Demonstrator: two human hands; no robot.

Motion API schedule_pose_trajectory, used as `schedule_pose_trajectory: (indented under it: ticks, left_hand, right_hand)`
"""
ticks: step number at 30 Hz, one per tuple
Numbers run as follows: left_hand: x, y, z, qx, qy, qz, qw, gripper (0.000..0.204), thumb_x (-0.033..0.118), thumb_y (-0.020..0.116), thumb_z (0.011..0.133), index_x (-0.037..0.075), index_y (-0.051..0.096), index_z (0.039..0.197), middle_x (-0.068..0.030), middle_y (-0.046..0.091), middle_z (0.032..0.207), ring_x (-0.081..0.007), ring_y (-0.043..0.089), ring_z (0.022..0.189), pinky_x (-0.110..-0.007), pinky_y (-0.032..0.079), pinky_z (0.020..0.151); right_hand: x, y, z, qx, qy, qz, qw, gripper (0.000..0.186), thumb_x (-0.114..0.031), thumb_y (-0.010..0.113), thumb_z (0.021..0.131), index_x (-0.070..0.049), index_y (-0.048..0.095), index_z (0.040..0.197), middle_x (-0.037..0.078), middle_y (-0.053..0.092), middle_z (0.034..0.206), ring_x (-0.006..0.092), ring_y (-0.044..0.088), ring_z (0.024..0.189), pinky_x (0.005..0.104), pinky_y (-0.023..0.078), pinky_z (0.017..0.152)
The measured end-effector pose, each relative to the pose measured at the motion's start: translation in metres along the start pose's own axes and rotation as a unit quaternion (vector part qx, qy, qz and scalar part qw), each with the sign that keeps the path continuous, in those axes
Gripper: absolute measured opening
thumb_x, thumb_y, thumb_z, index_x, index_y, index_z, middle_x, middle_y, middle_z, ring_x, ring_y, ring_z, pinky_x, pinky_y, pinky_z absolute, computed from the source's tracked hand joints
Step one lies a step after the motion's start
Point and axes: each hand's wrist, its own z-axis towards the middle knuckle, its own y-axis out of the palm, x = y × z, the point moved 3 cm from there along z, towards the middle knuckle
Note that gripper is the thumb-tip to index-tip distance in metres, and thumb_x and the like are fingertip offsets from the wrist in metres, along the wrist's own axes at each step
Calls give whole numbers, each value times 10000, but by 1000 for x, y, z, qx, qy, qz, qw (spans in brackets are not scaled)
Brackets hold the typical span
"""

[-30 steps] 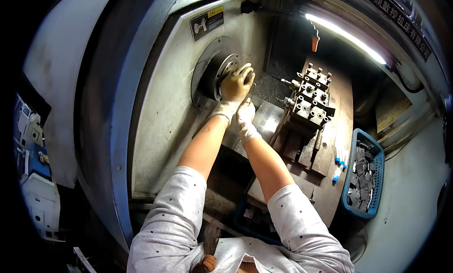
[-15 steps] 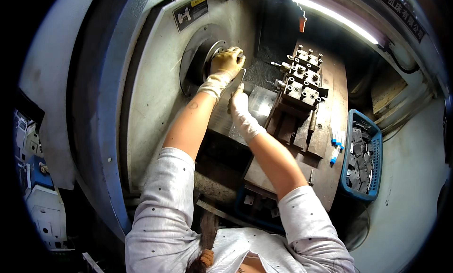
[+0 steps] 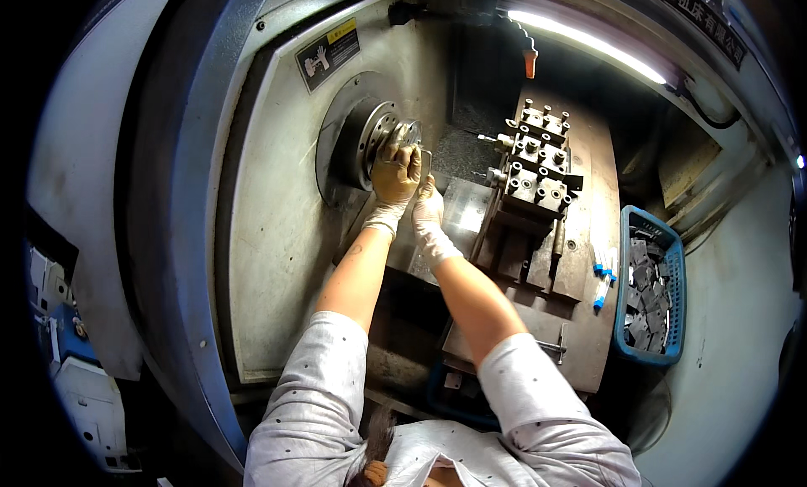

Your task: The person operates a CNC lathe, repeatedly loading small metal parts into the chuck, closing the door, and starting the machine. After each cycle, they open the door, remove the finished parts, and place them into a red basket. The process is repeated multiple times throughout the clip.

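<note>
My gloved left hand (image 3: 395, 174) has its fingers curled over a metal piece (image 3: 407, 132) on the front of the round, bolt-holed spindle chuck (image 3: 360, 140) in the machine's left wall. Just right of it and lower, my gloved right hand (image 3: 427, 208) is closed on a thin, bent metal tool (image 3: 427, 161) that rises beside the chuck. Part of the chuck's face is hidden behind my left hand, and what exactly the tool touches I cannot tell.
A tool post (image 3: 535, 163) with several bolts stands right of my hands on a slide (image 3: 593, 184). Blue-capped items (image 3: 601, 298) lie on it. A blue basket (image 3: 672, 310) of metal plates sits at right, a T-handled tool (image 3: 559, 350) nearer me. An orange object (image 3: 530, 63) hangs from a cord.
My left fingers have moved from over the chuck down its face, exposing more of the bolt ring and the metal piece. My right hand dipped left, then came back up beside them.
</note>
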Motion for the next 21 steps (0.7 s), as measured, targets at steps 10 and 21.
schedule_pose_trajectory:
  ticks: [10, 21]
  left_hand:
    - [-14, 40, 47, -353, -91, 83, 928, 258, 309, 460, 683, 106, 551, 814, -55, 543, 832, -229, 530, 702, -313, 420, 620]
    - [-5, 15, 41, -222, -198, -61, 953, 883, 543, 461, 621, 45, 12, 1195, -199, 182, 1195, -296, 222, 1095, -321, 219, 892]
  right_hand:
    - [-47, -7, -36, -37, 402, 388, 829, 407, -516, 268, 743, -158, 292, 551, -34, 250, 409, 109, 207, 313, 229, 171, 316]
    - [-72, -265, -127, -88, -318, -531, 781, 137, -142, 451, 704, -97, 491, 826, 105, 497, 717, 264, 490, 664, 333, 394, 565]
